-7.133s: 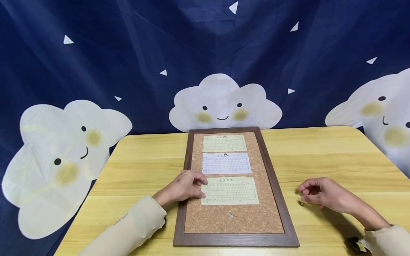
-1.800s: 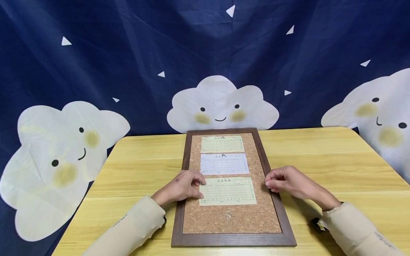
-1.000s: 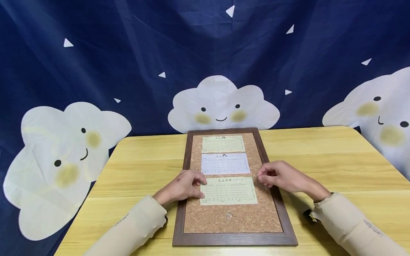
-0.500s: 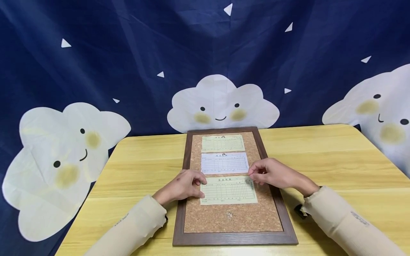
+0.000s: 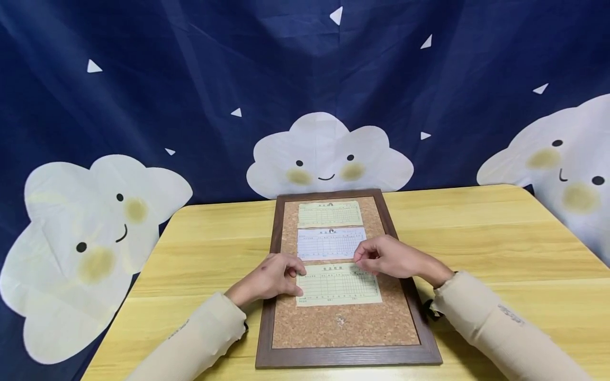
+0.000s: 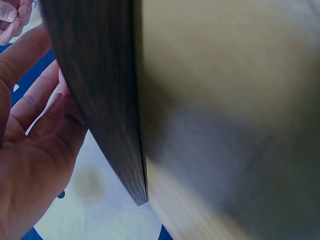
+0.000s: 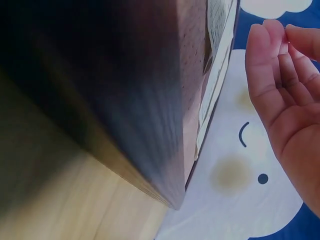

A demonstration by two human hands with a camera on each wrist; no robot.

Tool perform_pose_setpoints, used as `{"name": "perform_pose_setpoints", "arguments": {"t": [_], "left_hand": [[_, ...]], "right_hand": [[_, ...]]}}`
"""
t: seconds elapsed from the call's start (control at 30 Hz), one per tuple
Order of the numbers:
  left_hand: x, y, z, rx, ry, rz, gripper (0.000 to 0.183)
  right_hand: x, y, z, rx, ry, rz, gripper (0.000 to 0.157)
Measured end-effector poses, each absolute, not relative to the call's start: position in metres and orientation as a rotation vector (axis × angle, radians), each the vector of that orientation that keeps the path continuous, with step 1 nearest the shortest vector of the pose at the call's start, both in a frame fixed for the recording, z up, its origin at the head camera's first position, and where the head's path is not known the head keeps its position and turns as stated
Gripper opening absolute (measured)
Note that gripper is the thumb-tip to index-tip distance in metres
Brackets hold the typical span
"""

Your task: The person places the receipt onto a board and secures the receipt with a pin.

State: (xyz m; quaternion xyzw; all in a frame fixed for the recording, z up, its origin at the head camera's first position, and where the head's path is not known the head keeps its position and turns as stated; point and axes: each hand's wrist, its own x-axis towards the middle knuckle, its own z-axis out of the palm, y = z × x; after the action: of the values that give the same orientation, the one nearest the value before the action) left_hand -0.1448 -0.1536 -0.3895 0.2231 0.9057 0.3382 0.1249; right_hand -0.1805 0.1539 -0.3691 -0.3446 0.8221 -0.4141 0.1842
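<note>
A dark-framed corkboard (image 5: 310, 334) lies on the table in the head view. Its lowest paper slip (image 5: 329, 291), pale green and printed with a grid, lies flat. My left hand (image 5: 270, 278) reaches over the frame's left side, fingertips and thumb resting on the slip's left edge. Above the slip's upper right part, my right hand (image 5: 395, 257) pinches thumb and forefinger together. A tiny thumbtack (image 6: 19, 18) shows faintly between those fingertips in the left wrist view. The right wrist view shows the pinching hand (image 7: 287, 82) beside the board.
Higher on the board are a lilac-white slip (image 5: 316, 247) and another green slip (image 5: 324, 215), each with a small tack at its top. A silvery scuff (image 5: 340, 320) marks the cork below. Behind the wooden table (image 5: 214, 238) hangs a dark blue cloud-patterned curtain (image 5: 214, 63).
My right hand has gone from the table at the right, where a tack lay, leftward over the board's lowest slip. The tack no longer shows there. My left hand stays on the slip's edge.
</note>
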Motion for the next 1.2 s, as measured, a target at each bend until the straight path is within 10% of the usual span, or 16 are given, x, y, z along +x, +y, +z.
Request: {"name": "perform_pose_setpoints", "arguments": {"t": [1.2], "left_hand": [[-0.147, -0.156, -0.393, 0.703, 2.644, 0.995, 0.028]], "right_hand": [[-0.198, 0.124, -0.366, -0.838, 2.019, -1.273, 0.017]]}}
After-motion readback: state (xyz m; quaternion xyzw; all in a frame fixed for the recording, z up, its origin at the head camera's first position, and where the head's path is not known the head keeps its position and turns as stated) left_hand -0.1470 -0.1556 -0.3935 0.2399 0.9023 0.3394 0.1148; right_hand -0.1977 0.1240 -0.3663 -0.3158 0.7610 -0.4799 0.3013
